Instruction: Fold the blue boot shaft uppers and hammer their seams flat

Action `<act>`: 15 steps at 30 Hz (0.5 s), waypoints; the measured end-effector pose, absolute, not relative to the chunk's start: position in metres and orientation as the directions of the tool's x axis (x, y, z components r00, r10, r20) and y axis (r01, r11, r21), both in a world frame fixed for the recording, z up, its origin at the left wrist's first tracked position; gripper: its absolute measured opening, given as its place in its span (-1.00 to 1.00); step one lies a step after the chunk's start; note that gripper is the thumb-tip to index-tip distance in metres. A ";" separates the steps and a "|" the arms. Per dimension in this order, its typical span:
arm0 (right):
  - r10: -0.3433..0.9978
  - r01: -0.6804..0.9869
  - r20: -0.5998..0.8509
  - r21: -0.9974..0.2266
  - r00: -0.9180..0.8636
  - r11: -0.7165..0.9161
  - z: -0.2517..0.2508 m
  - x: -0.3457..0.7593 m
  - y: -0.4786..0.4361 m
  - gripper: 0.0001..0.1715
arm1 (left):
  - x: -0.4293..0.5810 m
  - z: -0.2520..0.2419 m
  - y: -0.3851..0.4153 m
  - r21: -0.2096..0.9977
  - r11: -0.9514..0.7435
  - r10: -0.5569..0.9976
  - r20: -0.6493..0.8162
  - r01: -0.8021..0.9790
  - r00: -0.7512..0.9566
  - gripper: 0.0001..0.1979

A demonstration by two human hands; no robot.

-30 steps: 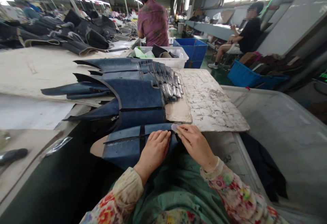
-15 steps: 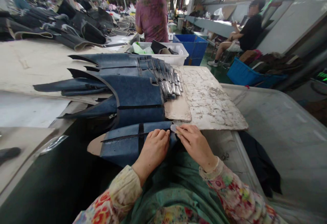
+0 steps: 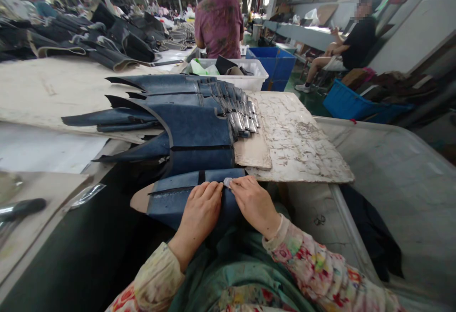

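Blue piece (image 3: 171, 200): at the near edge of the tabletop (image 3: 46, 89), right in front of the person.
Left hand (image 3: 199, 212): flat on the piece, fingers pressed together, pinning it down.
Right hand (image 3: 254, 205): fingers pinching a small pale tab (image 3: 227, 182) at the piece's top edge, touching the left fingertips.
Stack of blue pieces (image 3: 192, 127): fanned out just beyond.
Worn board (image 3: 299, 146): right of that stack.

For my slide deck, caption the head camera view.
Left hand rests on a blue cut piece while right hand pinches a pale tab at its edge.
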State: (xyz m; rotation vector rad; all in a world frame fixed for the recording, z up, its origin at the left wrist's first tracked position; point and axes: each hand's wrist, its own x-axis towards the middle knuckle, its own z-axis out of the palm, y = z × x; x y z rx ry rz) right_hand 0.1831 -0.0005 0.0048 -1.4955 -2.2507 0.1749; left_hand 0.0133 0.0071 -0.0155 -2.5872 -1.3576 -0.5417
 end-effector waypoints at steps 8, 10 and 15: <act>0.872 0.862 0.270 -0.198 -0.409 0.466 0.001 0.162 -0.001 -0.67 | -0.012 -0.018 0.004 -0.022 -0.501 0.770 0.446 0.865 0.457 -0.71; 0.858 0.847 0.279 -0.203 -0.431 0.491 -0.001 0.155 -0.001 -0.66 | -0.015 -0.019 0.003 -0.009 -0.503 0.773 0.442 0.864 0.455 -0.70; 0.832 0.805 0.292 -0.242 -0.471 0.541 -0.004 0.141 0.004 -0.65 | -0.025 -0.022 0.001 0.038 -0.513 0.774 0.452 0.857 0.444 -0.69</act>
